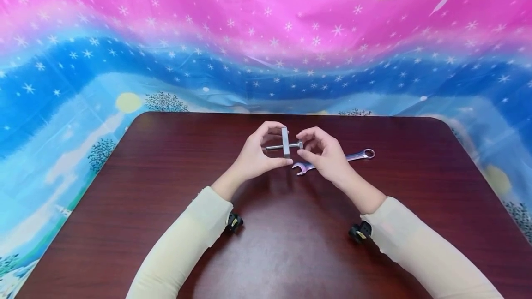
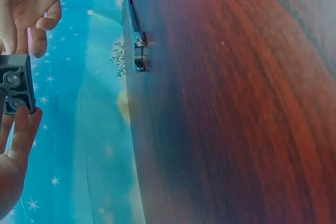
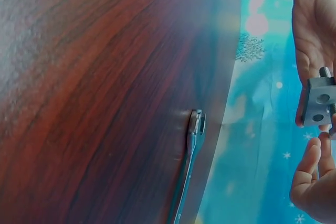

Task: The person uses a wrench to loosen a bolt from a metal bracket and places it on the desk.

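A grey metal block (image 1: 285, 142) with a bolt (image 1: 294, 145) running through it is held up above the table. My left hand (image 1: 259, 153) grips the block between the thumb below and the fingers above. In the left wrist view, the recessed face of the block (image 2: 20, 80) shows two round bosses. My right hand (image 1: 326, 151) pinches at the bolt's hex head from the right, fingers above and thumb below. The right wrist view shows the block (image 3: 317, 100) with round holes; the bolt head is mostly cut off there.
A combination wrench (image 1: 358, 156) lies on the dark wooden table (image 1: 266, 243) behind and below my right hand, partly hidden by it. A printed pink and blue cloth (image 1: 266, 59) hangs round the table's far and side edges.
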